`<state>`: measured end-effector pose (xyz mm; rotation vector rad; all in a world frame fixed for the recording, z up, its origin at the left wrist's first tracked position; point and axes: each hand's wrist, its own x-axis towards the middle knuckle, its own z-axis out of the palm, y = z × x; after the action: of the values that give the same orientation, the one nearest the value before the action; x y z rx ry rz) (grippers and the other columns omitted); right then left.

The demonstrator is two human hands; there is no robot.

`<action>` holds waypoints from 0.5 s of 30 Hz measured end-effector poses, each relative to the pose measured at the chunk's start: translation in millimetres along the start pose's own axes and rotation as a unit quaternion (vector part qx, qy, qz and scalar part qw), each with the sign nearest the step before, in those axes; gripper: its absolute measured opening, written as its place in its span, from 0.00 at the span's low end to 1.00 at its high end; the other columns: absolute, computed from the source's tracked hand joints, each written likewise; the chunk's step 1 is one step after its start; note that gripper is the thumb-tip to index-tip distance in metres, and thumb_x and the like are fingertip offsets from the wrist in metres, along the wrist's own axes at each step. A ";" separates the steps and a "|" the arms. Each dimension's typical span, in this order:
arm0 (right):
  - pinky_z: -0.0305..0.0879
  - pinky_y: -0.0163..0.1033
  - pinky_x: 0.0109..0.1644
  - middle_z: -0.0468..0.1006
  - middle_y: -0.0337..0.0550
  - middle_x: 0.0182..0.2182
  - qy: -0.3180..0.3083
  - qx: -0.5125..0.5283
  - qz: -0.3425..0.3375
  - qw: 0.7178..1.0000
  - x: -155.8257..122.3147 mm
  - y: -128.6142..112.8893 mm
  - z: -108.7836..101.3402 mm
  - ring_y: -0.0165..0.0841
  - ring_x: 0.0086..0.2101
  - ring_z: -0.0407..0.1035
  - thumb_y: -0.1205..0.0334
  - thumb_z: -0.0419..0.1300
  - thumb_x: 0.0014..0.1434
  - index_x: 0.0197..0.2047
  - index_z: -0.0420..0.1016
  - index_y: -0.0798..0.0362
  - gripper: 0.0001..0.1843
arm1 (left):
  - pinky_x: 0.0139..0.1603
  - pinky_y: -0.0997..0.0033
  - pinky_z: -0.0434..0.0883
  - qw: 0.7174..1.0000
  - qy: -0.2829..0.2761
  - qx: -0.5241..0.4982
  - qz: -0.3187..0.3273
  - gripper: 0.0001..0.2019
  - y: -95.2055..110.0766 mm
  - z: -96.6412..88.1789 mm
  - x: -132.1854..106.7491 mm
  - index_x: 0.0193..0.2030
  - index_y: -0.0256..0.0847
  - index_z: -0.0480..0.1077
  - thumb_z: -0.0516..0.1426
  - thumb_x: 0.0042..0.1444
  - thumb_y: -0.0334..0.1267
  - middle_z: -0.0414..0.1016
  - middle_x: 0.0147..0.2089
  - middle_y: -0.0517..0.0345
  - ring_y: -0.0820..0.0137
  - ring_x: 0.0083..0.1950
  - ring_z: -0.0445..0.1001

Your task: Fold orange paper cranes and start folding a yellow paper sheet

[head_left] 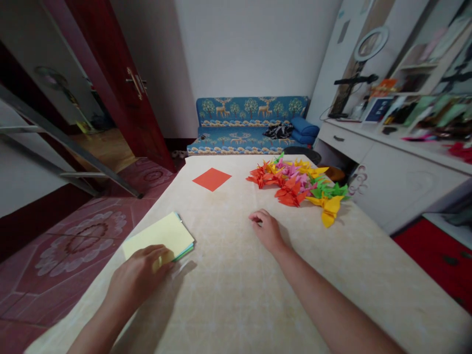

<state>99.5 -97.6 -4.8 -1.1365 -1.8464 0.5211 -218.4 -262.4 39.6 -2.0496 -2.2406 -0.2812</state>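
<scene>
My left hand (138,278) lies on the near corner of a stack of coloured paper squares (162,236) with a pale yellow sheet on top, near the table's left edge. Its fingers curl over the stack's edge. My right hand (267,228) rests on the beige table (236,285) at the middle, fingers loosely curled, holding nothing that I can see. A single red paper square (212,178) lies flat farther off. A heap of folded paper cranes (300,184) in orange, yellow, green and pink sits at the far right.
A white cabinet (387,172) with cluttered shelves stands close along the table's right side. A blue patterned sofa (250,125) is behind the table. A dark red door (121,83) stands open at the left over a red tiled floor.
</scene>
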 end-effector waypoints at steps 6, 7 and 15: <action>0.68 0.36 0.38 0.74 0.39 0.31 0.001 0.000 0.000 1.000 -0.5 -2.1 -0.6 0.31 0.33 0.70 0.77 0.55 0.47 0.30 0.73 0.51 0.13 | 0.47 0.65 0.73 0.999 -0.011 -0.017 0.048 0.15 -8.9 6.4 6.7 0.40 0.49 0.78 0.53 0.55 0.48 0.78 0.48 0.56 0.60 0.47 0.76; 0.68 0.36 0.38 0.74 0.39 0.31 0.001 0.001 0.000 1.000 -0.6 -2.0 -0.5 0.31 0.32 0.70 0.77 0.55 0.47 0.30 0.73 0.51 0.12 | 0.48 0.65 0.73 0.998 -0.012 -0.022 0.053 0.15 -10.9 7.3 7.1 0.40 0.49 0.78 0.53 0.55 0.48 0.78 0.48 0.55 0.60 0.47 0.76; 0.67 0.35 0.37 0.74 0.39 0.31 -0.004 0.005 0.003 1.000 -0.9 -2.5 -0.6 0.31 0.33 0.70 0.78 0.54 0.47 0.29 0.73 0.51 0.13 | 0.52 0.63 0.72 0.996 -0.023 -0.078 0.032 0.15 -22.5 3.4 9.6 0.40 0.46 0.79 0.55 0.53 0.49 0.78 0.47 0.54 0.59 0.47 0.77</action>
<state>98.9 -99.7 -3.1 -1.1356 -1.8460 0.5377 -241.5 -254.2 36.4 -2.2217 -2.2400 -0.4198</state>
